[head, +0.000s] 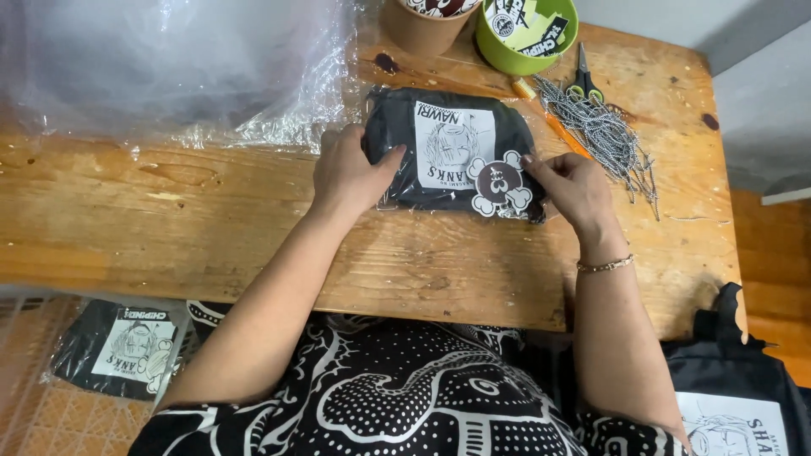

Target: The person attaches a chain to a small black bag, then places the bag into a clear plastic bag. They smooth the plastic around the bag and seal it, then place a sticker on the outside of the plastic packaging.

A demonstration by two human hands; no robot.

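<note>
Head view: pinned flat at mid-table (211,228) between left hand (348,173), fingers spread on bagged black garment (452,152), and right hand (574,186), fingertips pinching bag edge beside skull sticker (498,186), steadying package.

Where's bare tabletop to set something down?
Free: the plank stretch left of the left hand, below the clear plastic sheeting; also the near edge strip between the forearms. Crowded: far right, with the green bowl, scissors and chain pile beside the bagged black garment.
</note>
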